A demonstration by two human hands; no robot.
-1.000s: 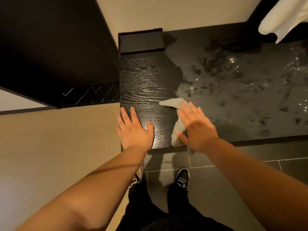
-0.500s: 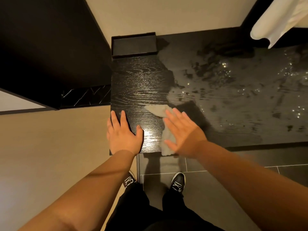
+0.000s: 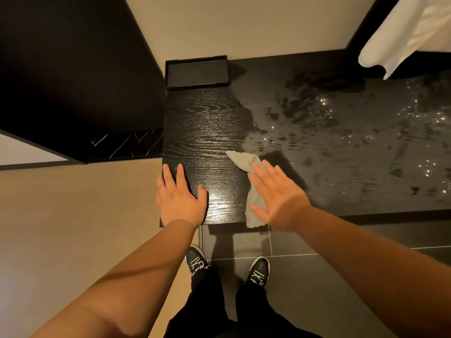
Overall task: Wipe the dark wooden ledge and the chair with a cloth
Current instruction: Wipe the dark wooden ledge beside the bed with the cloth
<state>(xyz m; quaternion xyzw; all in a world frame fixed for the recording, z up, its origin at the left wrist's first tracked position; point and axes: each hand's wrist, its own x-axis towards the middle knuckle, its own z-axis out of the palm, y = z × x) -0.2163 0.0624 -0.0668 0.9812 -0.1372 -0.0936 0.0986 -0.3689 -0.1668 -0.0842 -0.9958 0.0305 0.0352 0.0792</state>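
Right hand (image 3: 278, 198) presses cloth (image 3: 241, 159) onto the ledge (image 3: 202, 132).
Its fingers are straight and spread; the cloth shows beyond the fingertips and beside the thumb. The left hand (image 3: 181, 203) lies flat on the ledge just to its left, fingers straight.

Both arms reach forward and down, bare. Left forearm (image 3: 136, 272) comes in from the lower left, wrist straight. Left grip (image 3: 181, 203) lies palm down and flat, fingers straight and close together, left thumb (image 3: 202, 191) splayed to the right. Right forearm (image 3: 366, 259) comes in from the lower right. Right grip (image 3: 278, 198) is palm down and flat, fingers straight and fanned, pointing up-left, right thumb (image 3: 258, 211) stuck out leftward. The grips are near each other, apart.
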